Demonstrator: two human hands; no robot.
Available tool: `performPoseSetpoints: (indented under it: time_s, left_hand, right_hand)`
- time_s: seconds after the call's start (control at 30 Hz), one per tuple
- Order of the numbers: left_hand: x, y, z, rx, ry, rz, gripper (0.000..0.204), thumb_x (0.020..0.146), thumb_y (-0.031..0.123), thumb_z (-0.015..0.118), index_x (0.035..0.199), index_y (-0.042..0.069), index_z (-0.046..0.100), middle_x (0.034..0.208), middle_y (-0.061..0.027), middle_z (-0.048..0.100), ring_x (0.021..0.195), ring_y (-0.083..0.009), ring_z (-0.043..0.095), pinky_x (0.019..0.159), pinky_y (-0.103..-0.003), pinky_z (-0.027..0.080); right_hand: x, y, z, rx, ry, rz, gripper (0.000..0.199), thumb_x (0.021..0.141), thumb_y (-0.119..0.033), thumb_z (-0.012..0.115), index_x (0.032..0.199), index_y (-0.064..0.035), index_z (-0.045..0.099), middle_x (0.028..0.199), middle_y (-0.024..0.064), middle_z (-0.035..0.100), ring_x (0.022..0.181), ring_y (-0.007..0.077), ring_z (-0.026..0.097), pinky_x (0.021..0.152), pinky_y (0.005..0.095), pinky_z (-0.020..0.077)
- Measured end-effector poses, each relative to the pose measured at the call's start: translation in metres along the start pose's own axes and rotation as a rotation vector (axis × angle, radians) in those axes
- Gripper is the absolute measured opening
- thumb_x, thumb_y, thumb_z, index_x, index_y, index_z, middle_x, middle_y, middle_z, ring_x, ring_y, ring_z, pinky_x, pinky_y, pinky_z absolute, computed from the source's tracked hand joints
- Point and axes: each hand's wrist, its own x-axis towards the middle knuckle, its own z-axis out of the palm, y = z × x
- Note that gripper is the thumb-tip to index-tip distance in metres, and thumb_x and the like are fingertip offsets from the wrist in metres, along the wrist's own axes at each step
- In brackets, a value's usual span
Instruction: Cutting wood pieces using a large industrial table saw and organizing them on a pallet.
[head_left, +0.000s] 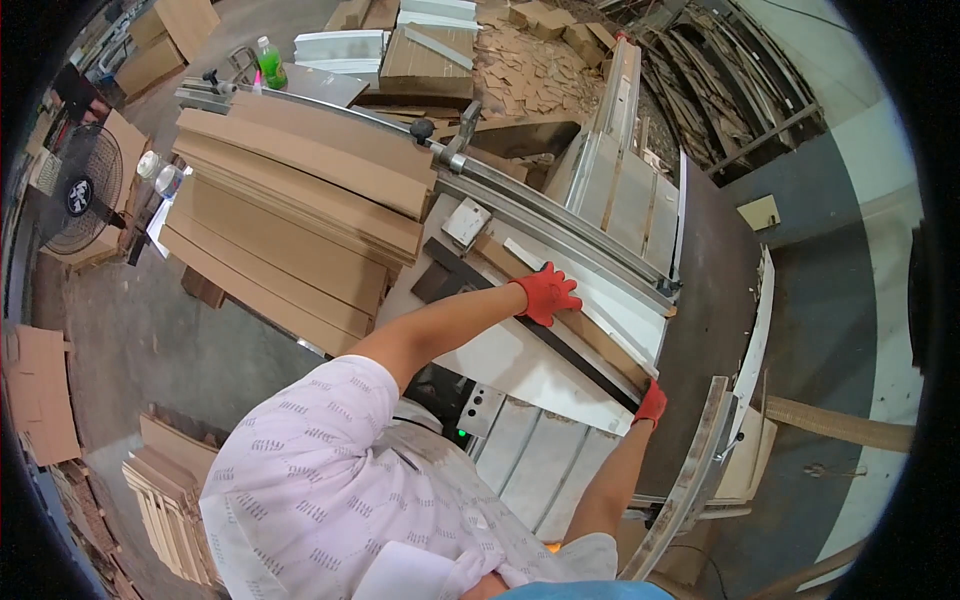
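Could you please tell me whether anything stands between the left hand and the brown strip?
Nothing visible does: the left hand appears to rest on the brown strip; the black bar lies alongside the strip.

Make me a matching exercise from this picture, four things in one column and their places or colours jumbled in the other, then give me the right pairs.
Things:
1. left hand
2. right hand
3. fan
4. bottle

Places or colours:
A. at the far left of the picture
B. at the right end of the brown strip
C. bright green, with a white cap
D. partway along the brown strip, fingers spread

Right pairs: 1-D, 2-B, 3-A, 4-C
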Motion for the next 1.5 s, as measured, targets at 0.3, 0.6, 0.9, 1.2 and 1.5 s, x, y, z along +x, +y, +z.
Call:
performPoseSetpoints:
  time_s: [0.3,0.6,0.9,1.2,1.5]
  left_hand:
    - [0.026,-0.007,0.021,0.049,0.279,0.281,0.046,0.083,0.041,0.069,0.124,0.024,0.061,0.105,-0.0162,0.059,0.102,-0.0316,0.057,0.078,-0.043,0.045]
    - [0.026,-0.010,0.024,0.053,0.185,0.295,0.036,0.086,0.040,0.066,0.120,0.028,0.063,0.110,-0.0176,0.057,0.101,-0.0332,0.057,0.084,-0.044,0.045]
    - [0.036,-0.013,0.019,0.018,0.203,0.275,0.035,0.084,0.039,0.067,0.115,0.024,0.066,0.114,-0.0170,0.057,0.102,-0.0331,0.055,0.087,-0.043,0.043]
    - [0.036,-0.001,0.012,-0.019,0.212,0.145,0.074,0.075,0.048,0.074,0.136,0.012,0.053,0.116,-0.0149,0.057,0.105,-0.0310,0.054,0.088,-0.041,0.042]
    - [0.036,0.004,0.006,0.023,0.167,0.143,0.075,0.075,0.053,0.072,0.137,0.014,0.054,0.118,-0.0150,0.058,0.106,-0.0312,0.053,0.089,-0.043,0.041]
  right_hand:
    - [0.001,0.019,-0.001,-0.059,-0.146,0.273,0.060,0.089,-0.052,0.055,0.094,0.0064,0.068,0.094,0.0318,0.065,0.091,0.0481,0.061,0.083,0.0549,0.0449]
    - [0.017,-0.167,-0.005,-0.032,-0.224,-0.583,0.075,0.070,-0.041,0.081,0.132,-0.0073,0.055,0.129,0.0150,0.056,0.122,0.0331,0.050,0.105,0.0449,0.0384]
    - [0.036,-0.170,0.022,-0.157,-0.344,-0.610,0.073,0.068,-0.055,0.078,0.122,-0.0095,0.059,0.114,0.0073,0.055,0.106,0.0268,0.052,0.092,0.0399,0.0408]
    - [0.033,-0.165,0.023,-0.070,-0.274,-0.652,0.069,0.069,-0.056,0.075,0.115,-0.0066,0.060,0.108,0.0096,0.056,0.101,0.0279,0.052,0.089,0.0398,0.0417]
    - [0.032,-0.163,0.020,-0.126,-0.275,-0.665,0.070,0.073,-0.065,0.067,0.114,-0.0084,0.061,0.109,0.0092,0.056,0.105,0.0262,0.052,0.089,0.0382,0.0405]
